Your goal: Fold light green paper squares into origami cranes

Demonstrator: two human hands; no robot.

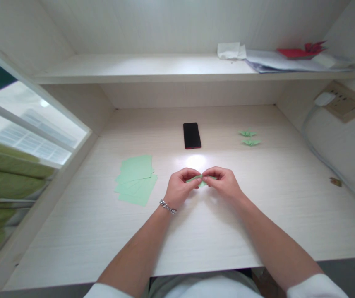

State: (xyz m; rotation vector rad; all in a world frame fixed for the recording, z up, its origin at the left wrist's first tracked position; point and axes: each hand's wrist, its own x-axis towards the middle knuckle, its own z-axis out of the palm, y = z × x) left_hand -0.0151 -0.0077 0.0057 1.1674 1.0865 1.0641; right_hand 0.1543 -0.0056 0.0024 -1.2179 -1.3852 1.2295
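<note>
Between my two hands is a small folded piece of green paper point(202, 183), held just above the desk. My left hand point(182, 186), with a chain bracelet point(168, 206) at the wrist, pinches its left part. On the other side my right hand point(222, 181) grips the right part between thumb and fingers. The fingers cover much of the paper, so its full shape is hidden. Loose green paper sheets point(137, 180) lie overlapping to the left of my hands. Two folded green paper cranes point(247, 133) rest one behind the other at the back right.
A black phone point(192, 135) lies beyond my hands on the pale desk point(81, 231). Above it, a shelf point(134, 68) carries papers point(270, 60) and a red folded paper piece point(314, 47). A white plug and cable point(312, 149) run down the right wall.
</note>
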